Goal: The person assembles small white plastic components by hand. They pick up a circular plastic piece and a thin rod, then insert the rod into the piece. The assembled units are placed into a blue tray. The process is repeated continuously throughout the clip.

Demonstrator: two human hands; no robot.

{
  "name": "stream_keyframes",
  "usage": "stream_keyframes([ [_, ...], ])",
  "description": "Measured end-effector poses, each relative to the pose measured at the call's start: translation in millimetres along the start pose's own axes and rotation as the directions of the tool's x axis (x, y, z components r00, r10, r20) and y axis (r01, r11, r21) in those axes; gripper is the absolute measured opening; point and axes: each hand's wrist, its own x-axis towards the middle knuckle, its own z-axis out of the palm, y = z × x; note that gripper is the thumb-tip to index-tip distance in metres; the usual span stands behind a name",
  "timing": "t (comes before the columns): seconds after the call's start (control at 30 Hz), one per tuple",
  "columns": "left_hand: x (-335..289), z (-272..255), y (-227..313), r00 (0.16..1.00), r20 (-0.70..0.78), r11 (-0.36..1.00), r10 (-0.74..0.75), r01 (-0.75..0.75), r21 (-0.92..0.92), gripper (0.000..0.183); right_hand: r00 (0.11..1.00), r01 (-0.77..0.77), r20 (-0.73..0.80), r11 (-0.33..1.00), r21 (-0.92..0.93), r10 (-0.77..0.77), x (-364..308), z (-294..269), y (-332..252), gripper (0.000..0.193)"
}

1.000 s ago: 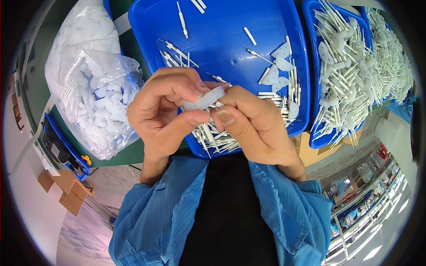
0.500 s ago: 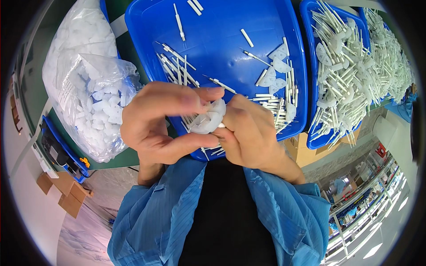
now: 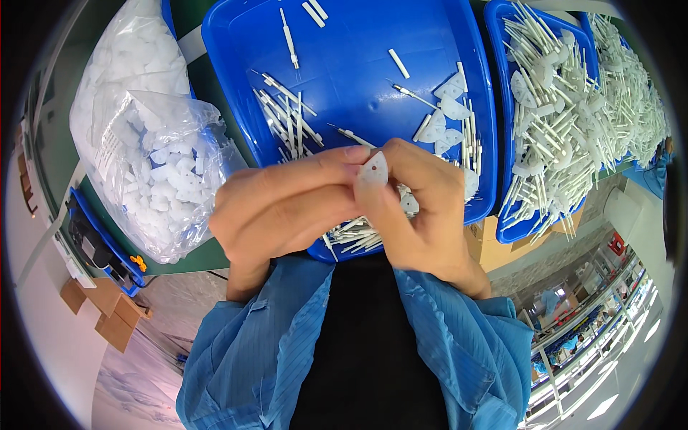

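In front of my chest both hands meet at a small white translucent plastic piece [image 3: 375,169], pointed at the top and with a small dark hole. My right hand [image 3: 426,215] pinches it, the thumb pressed over its lower part. From the other side my left hand [image 3: 276,208] is closed, fingertips against the piece; its fingers hide whatever else lies between the hands. Another white piece [image 3: 408,202] shows in the gap of my right hand; whether held or lying below, I cannot tell. Beneath is a blue tray [image 3: 337,64] with white rods, some tipped with thin wires [image 3: 289,39].
Left of the tray, a clear plastic bag [image 3: 143,143] bulges with white pieces. To the right, a second blue tray [image 3: 499,129] is heaped with rods and fan-shaped pieces, with another pile [image 3: 623,93] beyond. Cardboard boxes [image 3: 494,244] stand below the table edge.
The round cluster of white plastic between my hands has turned out of sight, and a single pointed piece now shows. My left fingers have closed in from a wider grip.
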Motion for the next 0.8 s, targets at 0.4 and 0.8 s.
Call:
stream_keyframes([
  [0.4,-14.4,5.7,-5.3,0.759,-0.245,0.683,-0.604,0.334,-0.650,0.031,0.971,0.233,0.199,0.695,-0.680,-0.131,13.5,2.0,31.0,0.022],
  [0.8,-15.0,7.4,-3.6,0.719,-0.193,0.626,-0.668,0.403,-0.668,0.023,0.987,-0.110,0.078,0.942,-0.317,0.141,6.3,7.1,-14.7,0.008],
])
